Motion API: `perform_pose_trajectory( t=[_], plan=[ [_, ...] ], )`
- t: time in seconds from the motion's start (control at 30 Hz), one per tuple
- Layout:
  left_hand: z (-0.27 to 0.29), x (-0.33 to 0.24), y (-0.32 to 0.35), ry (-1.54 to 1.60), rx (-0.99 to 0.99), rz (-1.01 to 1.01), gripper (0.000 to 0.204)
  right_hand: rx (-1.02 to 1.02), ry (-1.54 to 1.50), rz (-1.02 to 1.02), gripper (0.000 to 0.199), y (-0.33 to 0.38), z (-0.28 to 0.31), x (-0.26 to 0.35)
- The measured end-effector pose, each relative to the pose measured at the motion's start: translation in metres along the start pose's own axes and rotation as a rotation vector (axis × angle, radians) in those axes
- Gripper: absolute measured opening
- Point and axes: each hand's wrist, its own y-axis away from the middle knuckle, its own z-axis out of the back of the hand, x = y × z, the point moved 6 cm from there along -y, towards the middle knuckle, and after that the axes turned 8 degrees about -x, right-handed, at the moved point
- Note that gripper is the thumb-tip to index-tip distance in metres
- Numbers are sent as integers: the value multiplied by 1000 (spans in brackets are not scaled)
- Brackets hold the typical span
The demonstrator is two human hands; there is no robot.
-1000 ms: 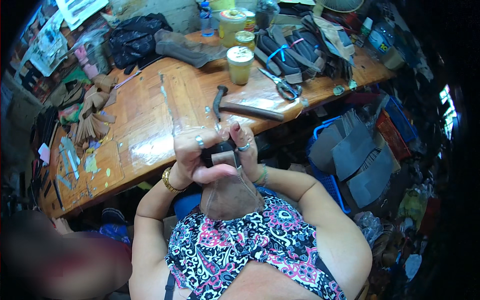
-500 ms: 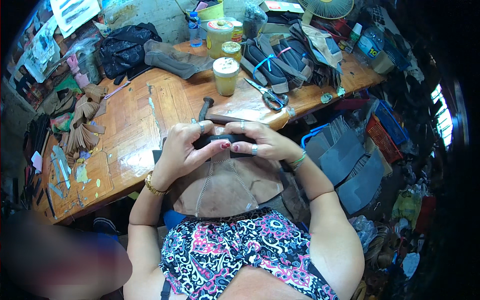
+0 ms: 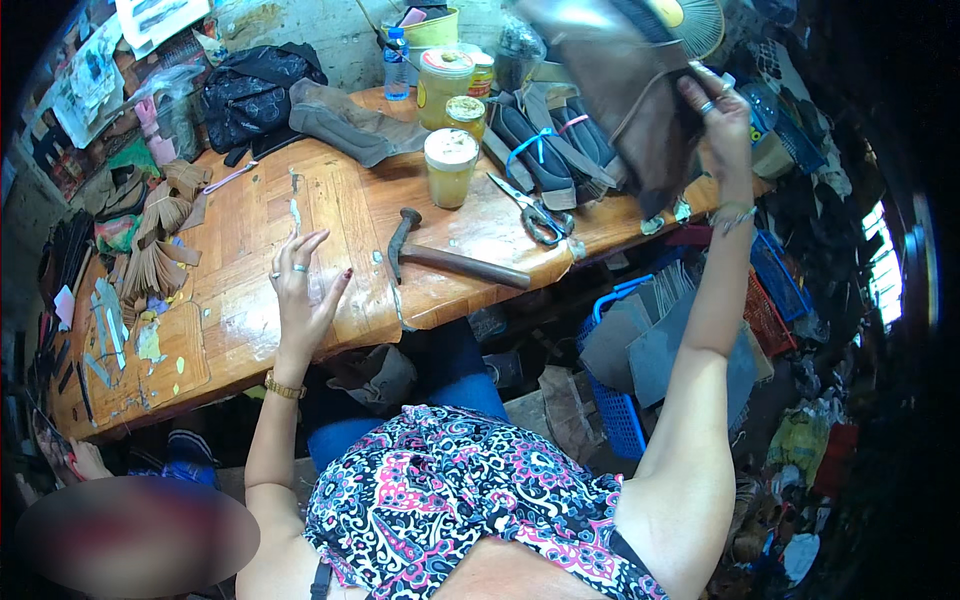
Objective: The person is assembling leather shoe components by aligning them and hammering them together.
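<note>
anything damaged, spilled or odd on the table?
The table looks worn: pale, ragged marks break its surface, one just beyond the left hand. Scraps lie loose near its left end, which looks untidy. No spill visible.

Your left hand (image 3: 303,300) is hovering open, fingers (image 3: 301,258) spread; your right hand (image 3: 730,120) is pinching, arm (image 3: 700,400) outstretched.

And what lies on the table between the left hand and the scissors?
The hammer lies on the table between the left hand and the scissors, as the head view shows.
</note>
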Motion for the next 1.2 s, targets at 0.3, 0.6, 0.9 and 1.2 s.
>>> perform_pose_trajectory(
  t=[0.3,0.6,0.9,1.2],
  plan=[
    [-25,66,30,18,113,235,42,-332,141,-292,50,-108,127,-213],
    [-32,70,29,4,113,237,40,-525,1266,27,44,-72,172,-309],
    [-31,76,33,-26,137,253,46,-575,1281,-113,67,-58,145,-278],
    [-54,59,-47,-4,302,174,76,-527,1151,63,64,-33,92,-203]
  ],
)
